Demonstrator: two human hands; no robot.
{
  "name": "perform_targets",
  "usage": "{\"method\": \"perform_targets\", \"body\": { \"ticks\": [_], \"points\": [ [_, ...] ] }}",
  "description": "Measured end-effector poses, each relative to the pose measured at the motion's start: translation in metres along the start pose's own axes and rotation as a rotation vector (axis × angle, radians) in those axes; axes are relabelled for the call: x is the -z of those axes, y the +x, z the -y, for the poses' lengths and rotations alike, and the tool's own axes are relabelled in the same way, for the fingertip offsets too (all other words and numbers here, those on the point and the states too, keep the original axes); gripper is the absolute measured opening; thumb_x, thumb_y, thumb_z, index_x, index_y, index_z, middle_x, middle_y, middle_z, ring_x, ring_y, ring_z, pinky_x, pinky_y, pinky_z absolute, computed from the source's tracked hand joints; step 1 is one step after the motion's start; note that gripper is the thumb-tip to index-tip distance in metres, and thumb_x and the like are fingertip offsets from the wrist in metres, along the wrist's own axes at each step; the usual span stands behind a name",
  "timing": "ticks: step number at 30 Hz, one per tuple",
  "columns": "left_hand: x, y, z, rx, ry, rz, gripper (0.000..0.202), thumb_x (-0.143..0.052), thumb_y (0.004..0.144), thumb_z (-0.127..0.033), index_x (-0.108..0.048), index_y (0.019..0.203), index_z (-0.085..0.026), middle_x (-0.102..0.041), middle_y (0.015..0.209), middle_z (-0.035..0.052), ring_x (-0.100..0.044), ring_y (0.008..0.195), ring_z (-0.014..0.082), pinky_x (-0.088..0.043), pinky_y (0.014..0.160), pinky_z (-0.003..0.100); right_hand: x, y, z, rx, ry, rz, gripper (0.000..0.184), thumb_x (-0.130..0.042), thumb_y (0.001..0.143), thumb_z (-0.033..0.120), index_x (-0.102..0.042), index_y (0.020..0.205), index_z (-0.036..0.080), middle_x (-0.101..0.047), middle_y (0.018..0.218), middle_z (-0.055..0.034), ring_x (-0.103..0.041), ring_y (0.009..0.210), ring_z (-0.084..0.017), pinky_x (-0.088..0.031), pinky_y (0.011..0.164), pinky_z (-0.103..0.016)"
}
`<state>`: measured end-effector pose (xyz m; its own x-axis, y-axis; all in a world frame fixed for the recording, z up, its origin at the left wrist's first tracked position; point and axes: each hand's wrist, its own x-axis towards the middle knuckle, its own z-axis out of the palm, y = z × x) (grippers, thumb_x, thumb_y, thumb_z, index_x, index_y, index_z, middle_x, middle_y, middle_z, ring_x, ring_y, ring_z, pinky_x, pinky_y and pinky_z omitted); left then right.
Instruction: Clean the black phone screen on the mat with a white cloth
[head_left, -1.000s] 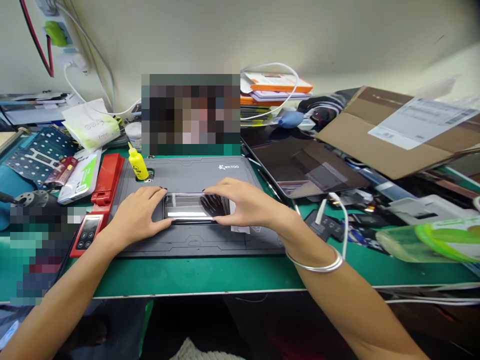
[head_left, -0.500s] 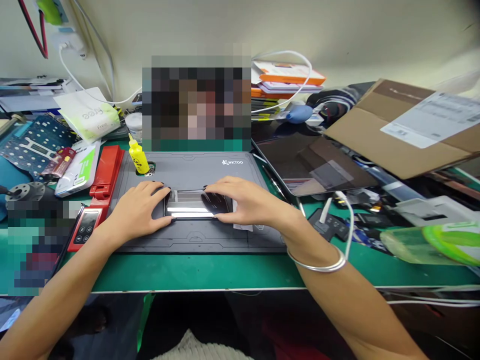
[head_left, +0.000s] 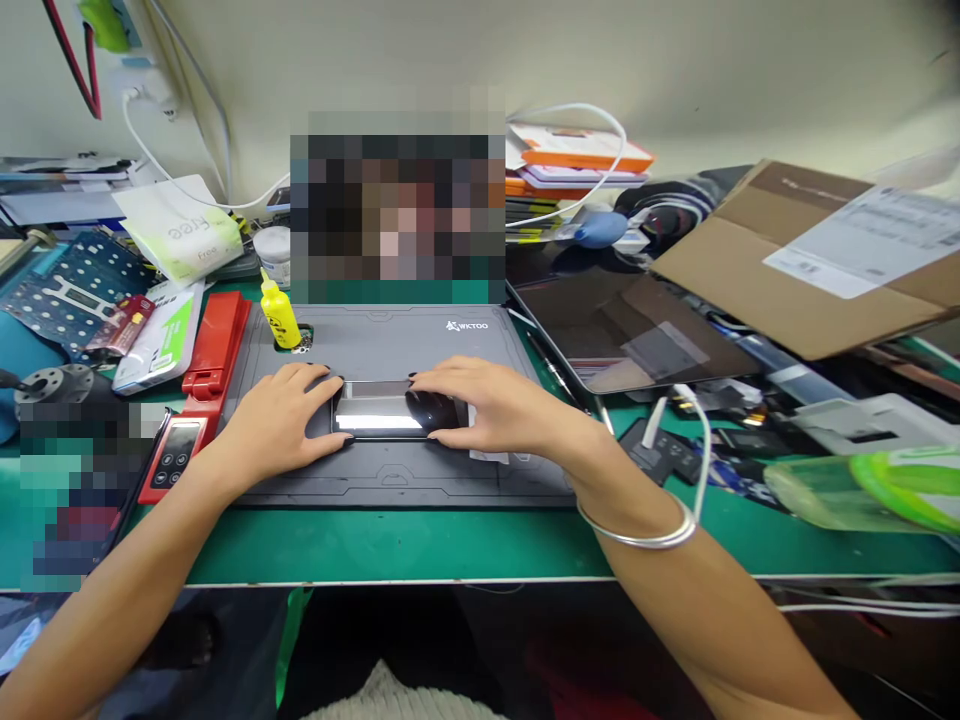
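A dark, glossy smartphone (head_left: 379, 410) lies flat and sideways on a grey work mat (head_left: 420, 480), with bright reflections across its glass. My left hand (head_left: 281, 420) grips its left end, thumb on the near edge and fingers on the far edge. Around the right end, my right hand (head_left: 487, 405) holds it the same way, its shadowy reflection showing on the glass. Under the right palm, a small white slip (head_left: 487, 455) partly shows. A yellow dropper bottle (head_left: 280, 315) stands at the mat's far left.
A red tool with a keypad and display (head_left: 176, 455) borders the mat on the left. To the right lie a large dark screen panel (head_left: 622, 320), a cardboard box (head_left: 780, 240) and a cluttered heap of parts. A white cable (head_left: 703, 450) hangs by my right forearm.
Both hands keep their hold on the phone's ends. The reflections on its glass have shifted, and the whole view has moved very slightly.
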<state>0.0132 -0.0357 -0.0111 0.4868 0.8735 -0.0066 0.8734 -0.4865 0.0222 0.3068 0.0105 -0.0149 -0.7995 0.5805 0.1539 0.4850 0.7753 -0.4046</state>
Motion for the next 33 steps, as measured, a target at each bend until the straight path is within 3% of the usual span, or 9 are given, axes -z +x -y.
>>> {"method": "perform_targets", "body": {
  "ticks": [33],
  "points": [
    [0.0016,0.0015,0.0018,0.004,0.000,0.012,0.059,-0.057,0.089,-0.055,-0.053,0.139,-0.022,-0.052,0.144,0.0138,-0.048,0.132,0.0340,-0.045,0.106,0.052,0.0007,0.0012,0.0023,0.005,0.003,-0.030,0.026,-0.067,0.081,0.025,-0.067,0.108,0.025,-0.072,0.100,-0.0058,-0.064,0.098,-0.026,-0.050,0.086,-0.040]
  ]
}}
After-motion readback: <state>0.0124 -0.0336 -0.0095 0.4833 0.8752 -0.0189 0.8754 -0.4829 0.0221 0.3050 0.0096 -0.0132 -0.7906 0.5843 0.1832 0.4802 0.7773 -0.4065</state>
